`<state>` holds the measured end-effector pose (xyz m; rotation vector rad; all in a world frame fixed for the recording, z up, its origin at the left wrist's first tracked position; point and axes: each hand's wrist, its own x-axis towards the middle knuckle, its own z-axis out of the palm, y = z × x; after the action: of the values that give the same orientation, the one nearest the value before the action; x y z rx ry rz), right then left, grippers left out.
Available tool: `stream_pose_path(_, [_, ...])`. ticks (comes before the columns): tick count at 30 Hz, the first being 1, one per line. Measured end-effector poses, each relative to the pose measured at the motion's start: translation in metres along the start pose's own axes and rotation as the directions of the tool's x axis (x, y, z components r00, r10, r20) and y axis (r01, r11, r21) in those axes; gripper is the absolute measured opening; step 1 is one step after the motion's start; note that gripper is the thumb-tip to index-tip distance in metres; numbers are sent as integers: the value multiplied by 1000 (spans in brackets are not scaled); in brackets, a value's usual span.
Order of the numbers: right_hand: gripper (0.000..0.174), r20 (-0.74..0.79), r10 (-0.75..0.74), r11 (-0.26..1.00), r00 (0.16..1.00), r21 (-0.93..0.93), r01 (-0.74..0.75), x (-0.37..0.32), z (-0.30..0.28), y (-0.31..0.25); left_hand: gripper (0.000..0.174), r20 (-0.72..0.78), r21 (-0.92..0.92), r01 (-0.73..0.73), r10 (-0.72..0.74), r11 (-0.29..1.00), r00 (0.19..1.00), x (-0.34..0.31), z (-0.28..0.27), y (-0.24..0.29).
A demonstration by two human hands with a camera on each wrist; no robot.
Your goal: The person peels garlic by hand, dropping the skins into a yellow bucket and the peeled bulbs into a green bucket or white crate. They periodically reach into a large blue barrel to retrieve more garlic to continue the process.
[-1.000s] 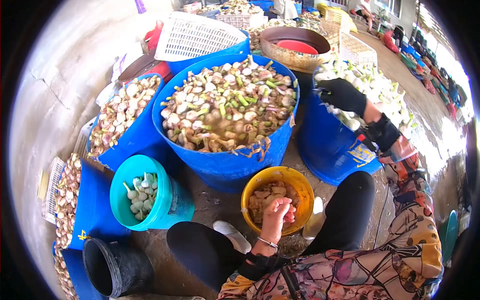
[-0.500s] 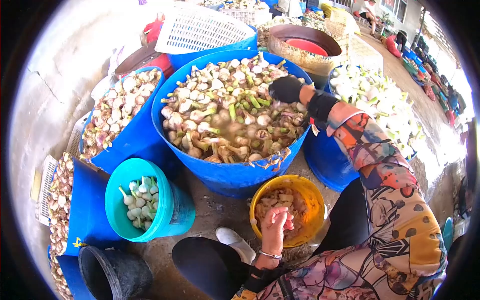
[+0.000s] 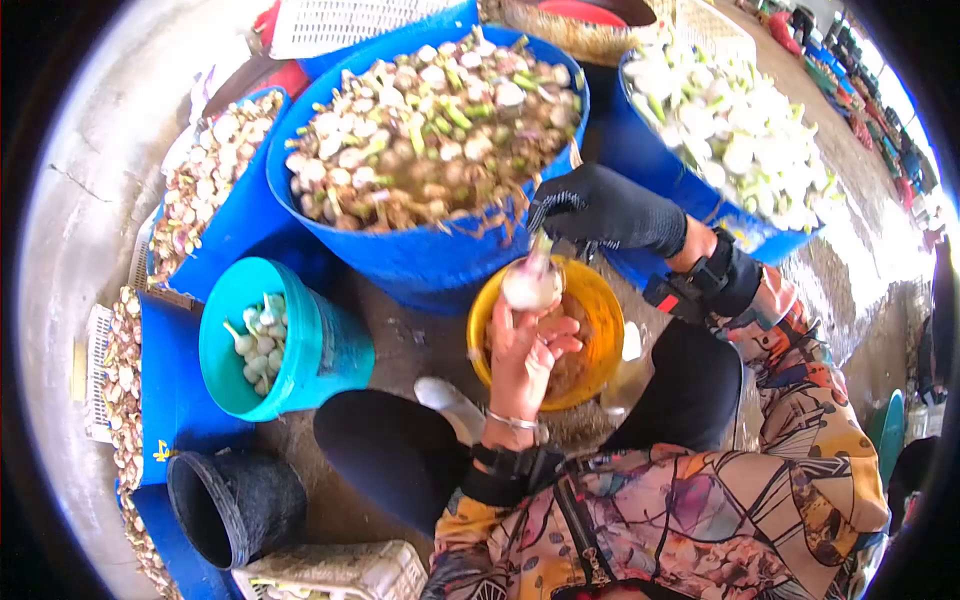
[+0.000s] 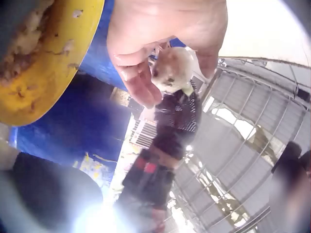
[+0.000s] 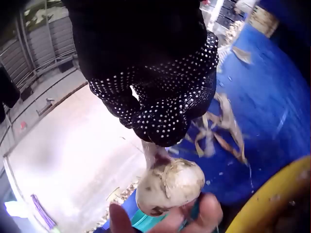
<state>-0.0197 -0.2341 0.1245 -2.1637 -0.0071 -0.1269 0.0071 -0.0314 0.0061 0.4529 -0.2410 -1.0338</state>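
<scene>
A garlic bulb (image 3: 533, 284) with its stem up is between the two hands, above the yellow bucket (image 3: 610, 345). The gloved right hand (image 3: 612, 212) pinches the stem; in the right wrist view its dotted fingers (image 5: 163, 121) close round the stem over the bulb (image 5: 171, 187). From below, the bare left hand (image 3: 522, 365) touches the bulb with its fingertips. The left wrist view shows the left hand (image 4: 165, 34) with thumb and fingers around the bulb (image 4: 172, 70). Peelings lie in the yellow bucket, partly hidden by the left hand.
A large blue tub (image 3: 400, 255) of garlic in water stands ahead, a tub of white bulbs (image 3: 735, 140) at the right. At the left are a teal bucket (image 3: 340, 350) with bulbs, a black bucket (image 3: 265, 500) and more garlic tubs. A crate (image 3: 350, 570) sits below.
The right hand has moved from the white bulbs to the large tub, then down to the left hand with a bulb. The left fingers now meet that bulb. The head view has tilted downward.
</scene>
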Motion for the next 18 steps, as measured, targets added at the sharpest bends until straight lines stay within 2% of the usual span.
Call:
stream_pose_path(1, [17,38,56,993,998,103,-59,-14,13,2,55,41,-58,38,-36,998,999,-1,-6,-4])
stream_pose_path(3, [22,-9,118,940,993,322,-109,-33,35,19,52,-25,-2,64,-64,998,998,-8,-12,-12])
stream_pose_path(4, [26,-31,148,898,989,423,-121,-42,43,25,50,-57,-43,55,-58,998,997,-11,-12,-17])
stream_pose_path(7, [32,-97,288,829,953,523,-198,-69,48,30,50,-115,6,21,-21,1000,993,-14,-10,-22])
stream_pose_path(8, [37,-42,234,864,971,466,-188,-78,57,38,50,-148,34,4,1,999,989,-14,-10,-24])
stream_pose_path(11, [41,72,229,853,971,465,-236,-93,80,49,51,-168,170,-11,40,985,985,-10,-7,-27])
stream_pose_path(12, [43,99,194,881,976,420,-217,-94,80,46,52,-216,215,15,33,977,976,-10,2,-25])
stream_pose_path(15, [42,143,255,849,956,440,-293,-91,81,49,55,-232,392,3,95,920,968,-11,0,-30])
stream_pose_path(17, [41,41,124,935,991,329,-130,-88,90,68,52,-220,493,-32,160,869,962,-11,0,-32])
stream_pose_path(18, [39,32,104,942,994,317,-108,-88,88,64,51,-212,541,-47,189,840,959,-11,-1,-34])
